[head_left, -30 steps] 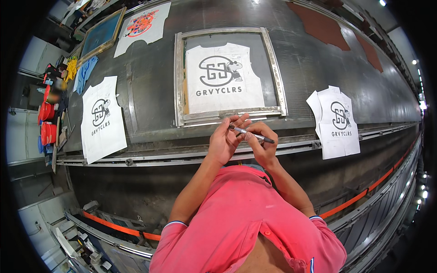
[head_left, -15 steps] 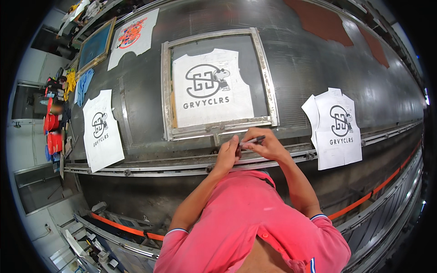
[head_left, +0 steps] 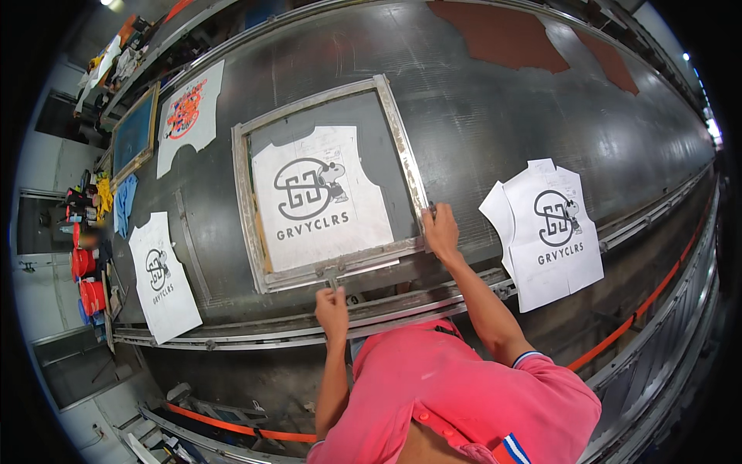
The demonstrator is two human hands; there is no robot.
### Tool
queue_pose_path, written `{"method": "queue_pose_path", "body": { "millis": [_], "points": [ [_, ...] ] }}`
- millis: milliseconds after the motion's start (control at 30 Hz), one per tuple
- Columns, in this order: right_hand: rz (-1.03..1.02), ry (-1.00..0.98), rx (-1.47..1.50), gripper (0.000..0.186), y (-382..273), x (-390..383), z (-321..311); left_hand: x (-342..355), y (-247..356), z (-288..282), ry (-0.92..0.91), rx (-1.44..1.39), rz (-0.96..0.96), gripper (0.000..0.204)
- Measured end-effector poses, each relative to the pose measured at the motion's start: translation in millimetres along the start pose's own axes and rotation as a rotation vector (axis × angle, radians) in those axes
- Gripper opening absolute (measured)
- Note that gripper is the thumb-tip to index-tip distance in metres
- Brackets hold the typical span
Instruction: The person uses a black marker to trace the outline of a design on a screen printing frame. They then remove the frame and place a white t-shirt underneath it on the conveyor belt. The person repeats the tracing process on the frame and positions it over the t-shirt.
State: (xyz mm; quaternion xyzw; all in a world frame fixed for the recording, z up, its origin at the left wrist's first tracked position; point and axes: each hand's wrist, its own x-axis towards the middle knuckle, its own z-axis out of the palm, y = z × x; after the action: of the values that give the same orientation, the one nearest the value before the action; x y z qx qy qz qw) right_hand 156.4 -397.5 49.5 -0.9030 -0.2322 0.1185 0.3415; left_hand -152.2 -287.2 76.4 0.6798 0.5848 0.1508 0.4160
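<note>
Long grey print surface (head_left: 495, 116), metal-framed screen (head_left: 325, 193) lying flat over a white printed shirt panel.
Left hand (head_left: 332, 308) pinches the bracket at the frame's near edge, right hand (head_left: 440, 232) grips its near-right corner: likely squaring the frame over the panel.

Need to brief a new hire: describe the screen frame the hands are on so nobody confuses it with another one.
On the long grey printing table, find the white garment panels with a black logo. The metal-edged screen frame lies over the middle panel, directly ahead of the person in the pink shirt. The right hand grips its near-right corner and the left hand its near edge, unlike the blue-meshed frame far left.
</note>
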Motion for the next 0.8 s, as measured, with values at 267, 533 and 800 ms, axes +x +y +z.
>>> {"method": "queue_pose_path", "body": {
  "millis": [267, 533, 800],
  "points": [
    [0.054, -0.127, -0.196, 0.051, -11.3, 11.8, 9.4, 27.9, -33.6, 7.5, -0.085, -0.304, -0.346, 0.037],
    [0.161, -0.141, 0.018, 0.050, -23.8, 14.6, -42.1, -5.1, 47.5, -17.1, -0.064, -0.443, -0.261, 0.038],
    [0.104, 0.214, 0.002, 0.056, 60.7, 142.5, -87.1, 88.8, 131.4, 94.9, -0.387, -0.457, -0.008, 0.029]
  ]
}}
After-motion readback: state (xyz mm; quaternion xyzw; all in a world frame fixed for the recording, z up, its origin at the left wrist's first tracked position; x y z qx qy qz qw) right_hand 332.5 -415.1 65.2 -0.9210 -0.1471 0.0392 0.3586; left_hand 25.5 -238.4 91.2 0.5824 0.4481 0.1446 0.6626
